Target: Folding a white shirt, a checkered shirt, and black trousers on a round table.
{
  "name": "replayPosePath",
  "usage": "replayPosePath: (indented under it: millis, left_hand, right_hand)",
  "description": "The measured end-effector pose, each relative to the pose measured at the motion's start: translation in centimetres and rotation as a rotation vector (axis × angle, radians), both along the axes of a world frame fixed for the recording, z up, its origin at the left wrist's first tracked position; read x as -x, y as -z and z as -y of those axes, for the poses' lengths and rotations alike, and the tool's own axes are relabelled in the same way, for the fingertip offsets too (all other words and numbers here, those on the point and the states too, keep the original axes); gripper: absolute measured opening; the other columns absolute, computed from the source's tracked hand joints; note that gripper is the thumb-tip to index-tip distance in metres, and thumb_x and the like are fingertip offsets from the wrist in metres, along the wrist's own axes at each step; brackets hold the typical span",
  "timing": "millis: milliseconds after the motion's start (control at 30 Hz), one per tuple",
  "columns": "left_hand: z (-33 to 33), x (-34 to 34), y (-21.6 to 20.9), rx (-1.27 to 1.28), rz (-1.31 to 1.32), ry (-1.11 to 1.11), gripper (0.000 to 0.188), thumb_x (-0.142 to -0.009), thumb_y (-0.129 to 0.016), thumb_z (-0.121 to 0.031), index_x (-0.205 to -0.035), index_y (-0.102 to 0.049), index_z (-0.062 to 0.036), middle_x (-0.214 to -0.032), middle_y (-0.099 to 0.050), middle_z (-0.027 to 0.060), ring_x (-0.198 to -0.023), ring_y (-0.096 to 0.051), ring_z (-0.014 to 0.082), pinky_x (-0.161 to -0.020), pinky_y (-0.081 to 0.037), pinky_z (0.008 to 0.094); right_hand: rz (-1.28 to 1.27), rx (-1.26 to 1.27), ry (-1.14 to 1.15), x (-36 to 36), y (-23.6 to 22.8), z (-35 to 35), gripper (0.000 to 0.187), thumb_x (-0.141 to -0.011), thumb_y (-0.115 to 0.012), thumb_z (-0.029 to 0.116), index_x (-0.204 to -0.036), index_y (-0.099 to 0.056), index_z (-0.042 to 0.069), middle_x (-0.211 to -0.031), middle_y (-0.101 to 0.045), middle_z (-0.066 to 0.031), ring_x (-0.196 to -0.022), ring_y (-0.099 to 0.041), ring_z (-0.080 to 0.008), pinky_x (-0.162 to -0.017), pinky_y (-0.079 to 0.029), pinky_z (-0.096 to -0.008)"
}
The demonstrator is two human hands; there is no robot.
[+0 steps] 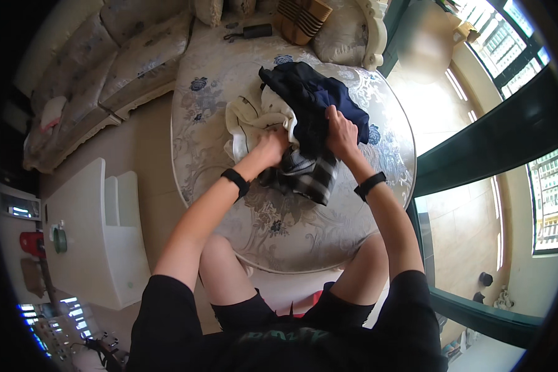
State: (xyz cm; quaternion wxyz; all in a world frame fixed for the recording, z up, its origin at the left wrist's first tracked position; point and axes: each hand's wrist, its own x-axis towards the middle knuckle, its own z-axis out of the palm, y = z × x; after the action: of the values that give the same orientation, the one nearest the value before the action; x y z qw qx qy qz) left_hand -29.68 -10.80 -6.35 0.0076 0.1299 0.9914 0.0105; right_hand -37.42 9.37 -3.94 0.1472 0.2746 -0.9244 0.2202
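A heap of clothes lies on the floral-patterned upholstered seat (217, 155) in front of me. My left hand (273, 147) is closed at the white garment (247, 118), its fingertips partly hidden among the folds. With bent fingers, my right hand (341, 132) grips the edge of the black garment (310, 127) in the middle of the heap. Behind that hand spreads a dark navy garment (344, 99). Below both hands a black, grey and white plaid garment (316, 180) sticks out toward me. Each wrist wears a black band.
At the far end of the seat are a striped brown bag (301, 22) and a small dark object (256, 31) with a strap. A matching sofa (124, 62) runs along the far left. A white table (84, 242) stands at left, and a dark green frame (490, 139) at right.
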Motion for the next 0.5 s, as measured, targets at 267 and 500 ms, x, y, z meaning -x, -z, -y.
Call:
replayPosePath:
  millis: [267,500]
  left_hand:
    - [1.6,0.9,-8.2,-0.002,-0.313,-0.09,0.052,-0.059,-0.063,-0.002,-0.109,-0.053,-0.0109,-0.11,-0.047,0.0161,-0.09,-0.056,0.0355,-0.073,-0.048,0.0449]
    - [6.8,0.4,-5.3,0.105,-0.527,-0.011,0.029,-0.062,-0.057,0.003,-0.088,-0.063,-0.0065,-0.097,-0.057,0.0172,-0.098,-0.05,0.037,-0.078,-0.046,0.0435]
  right_hand:
    - [-0.278,0.071,0.051,1.7,-5.4,-1.0,0.032,-0.063,-0.061,0.002,-0.089,-0.046,0.011,-0.087,-0.048,-0.0117,-0.08,-0.057,-0.0315,-0.057,-0.045,-0.0433]
    - [-0.192,-0.144,-0.001,1.3,-4.3,0.3,0.036,-0.057,-0.067,0.01,-0.091,-0.055,0.007,-0.098,-0.05,-0.0164,-0.092,-0.054,-0.0307,-0.068,-0.049,-0.0341]
